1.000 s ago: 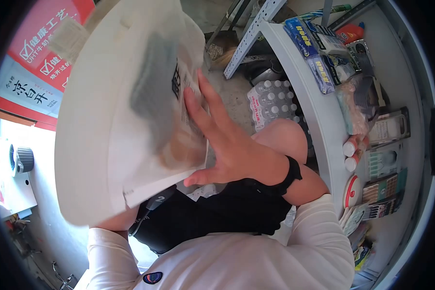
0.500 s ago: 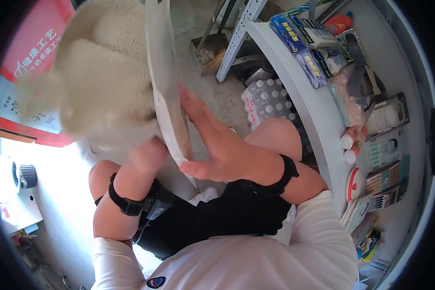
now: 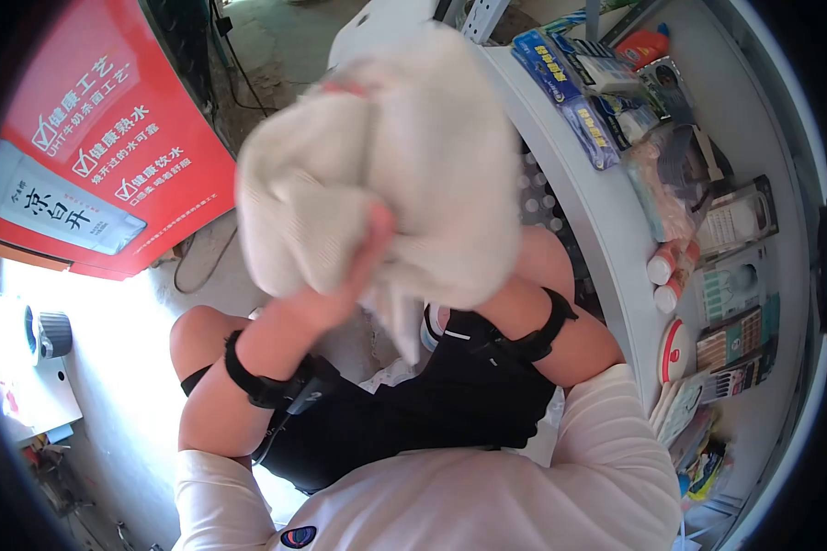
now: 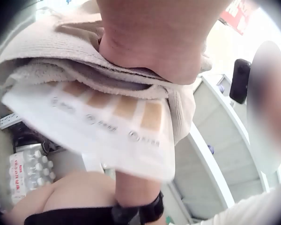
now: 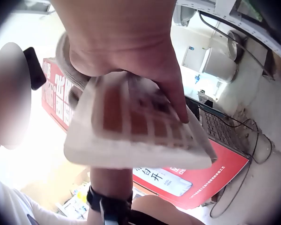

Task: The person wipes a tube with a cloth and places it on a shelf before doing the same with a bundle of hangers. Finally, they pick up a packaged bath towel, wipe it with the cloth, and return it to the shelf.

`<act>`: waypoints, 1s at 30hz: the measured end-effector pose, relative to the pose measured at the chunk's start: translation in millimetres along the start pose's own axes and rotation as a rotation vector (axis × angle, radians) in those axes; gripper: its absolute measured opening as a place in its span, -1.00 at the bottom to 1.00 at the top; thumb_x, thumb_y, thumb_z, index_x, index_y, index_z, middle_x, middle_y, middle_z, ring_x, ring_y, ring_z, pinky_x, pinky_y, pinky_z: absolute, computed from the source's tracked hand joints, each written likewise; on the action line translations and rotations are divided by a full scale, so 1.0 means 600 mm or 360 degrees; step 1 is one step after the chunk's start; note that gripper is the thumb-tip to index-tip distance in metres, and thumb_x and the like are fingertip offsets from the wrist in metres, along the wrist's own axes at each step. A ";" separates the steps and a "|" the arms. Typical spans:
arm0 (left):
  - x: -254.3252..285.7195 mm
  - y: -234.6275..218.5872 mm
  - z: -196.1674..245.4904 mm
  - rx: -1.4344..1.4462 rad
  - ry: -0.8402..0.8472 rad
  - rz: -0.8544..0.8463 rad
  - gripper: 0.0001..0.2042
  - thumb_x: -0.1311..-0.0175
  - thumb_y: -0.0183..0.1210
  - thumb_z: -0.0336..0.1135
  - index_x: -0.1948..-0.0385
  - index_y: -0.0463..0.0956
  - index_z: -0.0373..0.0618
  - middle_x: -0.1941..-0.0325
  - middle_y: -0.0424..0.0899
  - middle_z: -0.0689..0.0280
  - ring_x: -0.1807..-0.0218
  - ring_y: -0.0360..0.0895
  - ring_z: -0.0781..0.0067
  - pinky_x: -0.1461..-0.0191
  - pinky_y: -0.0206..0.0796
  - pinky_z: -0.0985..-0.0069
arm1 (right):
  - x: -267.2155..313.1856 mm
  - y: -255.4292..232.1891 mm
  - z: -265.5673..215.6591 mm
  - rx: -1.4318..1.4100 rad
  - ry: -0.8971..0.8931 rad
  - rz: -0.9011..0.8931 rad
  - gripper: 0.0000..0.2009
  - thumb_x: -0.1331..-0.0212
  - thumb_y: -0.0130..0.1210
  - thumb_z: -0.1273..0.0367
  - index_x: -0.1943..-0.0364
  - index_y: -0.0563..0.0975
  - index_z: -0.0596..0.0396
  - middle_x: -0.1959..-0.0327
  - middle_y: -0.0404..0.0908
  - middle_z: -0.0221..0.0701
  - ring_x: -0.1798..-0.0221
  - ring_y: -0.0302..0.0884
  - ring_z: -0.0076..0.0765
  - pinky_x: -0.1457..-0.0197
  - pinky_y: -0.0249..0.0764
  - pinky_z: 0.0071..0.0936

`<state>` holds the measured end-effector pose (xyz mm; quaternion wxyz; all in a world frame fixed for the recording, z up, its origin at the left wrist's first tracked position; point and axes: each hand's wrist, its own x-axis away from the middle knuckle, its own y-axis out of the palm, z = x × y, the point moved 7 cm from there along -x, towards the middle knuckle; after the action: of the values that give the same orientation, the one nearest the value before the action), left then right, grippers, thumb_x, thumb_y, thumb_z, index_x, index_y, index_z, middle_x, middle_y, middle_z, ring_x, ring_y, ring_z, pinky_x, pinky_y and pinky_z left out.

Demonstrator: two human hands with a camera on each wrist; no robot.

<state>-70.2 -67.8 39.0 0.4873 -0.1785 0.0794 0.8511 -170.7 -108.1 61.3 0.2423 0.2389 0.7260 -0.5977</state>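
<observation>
A bunched beige knit cloth (image 3: 312,202), blurred by motion, fills the middle of the head view. My left hand (image 3: 340,285) grips its near side, thumb and fingers pressed into the folds. In the left wrist view the same hand (image 4: 150,42) reaches into the cloth (image 4: 61,42), fingertips hidden. Below the cloth spreads a white plastic packaging bag (image 4: 98,136) printed with tan swatches and small text. My right hand (image 5: 122,42) holds the bag (image 5: 140,154) from its far side, thumb along the print; in the head view the cloth hides most of that hand.
A grey-white shelf (image 3: 583,202) with packaged goods curves along the right. Red boxes (image 3: 110,147) stand at the left, near a cable (image 3: 207,262) on the floor. A wrapped pack of water bottles (image 4: 33,171) sits on the floor beside my knee.
The white bag first showed its flat side, then turned edge-on with the fluffy cloth at its left. Cloth and bag have since swung right, and my left hand is on the cloth's near side.
</observation>
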 end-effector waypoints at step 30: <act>0.034 0.019 -0.111 0.1727 -0.0673 -0.0535 -0.54 -0.32 0.02 -0.19 -0.20 0.23 -0.14 -0.18 0.42 0.21 -0.13 0.44 0.33 -0.18 0.33 0.33 | 0.045 0.021 0.134 -0.1067 0.1036 0.0110 -0.20 -0.13 0.11 0.06 -0.36 -0.02 0.07 -0.33 -0.03 0.05 -0.39 -0.06 -0.02 -0.40 -0.11 -0.25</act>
<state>-74.2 -77.8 -30.5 0.6417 0.2583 0.3743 0.6175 -178.3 -183.7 21.1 0.0855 0.3465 0.9089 -0.2156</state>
